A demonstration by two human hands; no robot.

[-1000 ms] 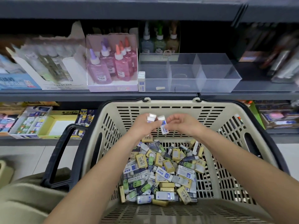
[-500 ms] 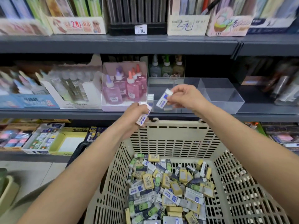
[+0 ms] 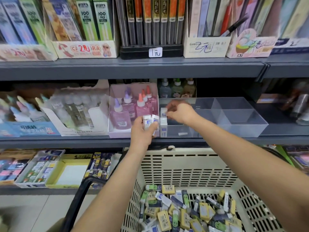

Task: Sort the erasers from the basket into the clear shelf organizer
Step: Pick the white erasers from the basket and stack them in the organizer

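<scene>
Erasers (image 3: 184,213) mostly lie heaped in the basket (image 3: 189,166) below both hands; right hand (image 3: 181,113) pinches 1 over the few in the clear shelf organizer (image 3: 242,129), left hand (image 3: 142,133) grips 2.

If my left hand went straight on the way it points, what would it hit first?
Likely the pink glue box, just beyond the two erasers the left hand grips, though depth is unclear.
</scene>
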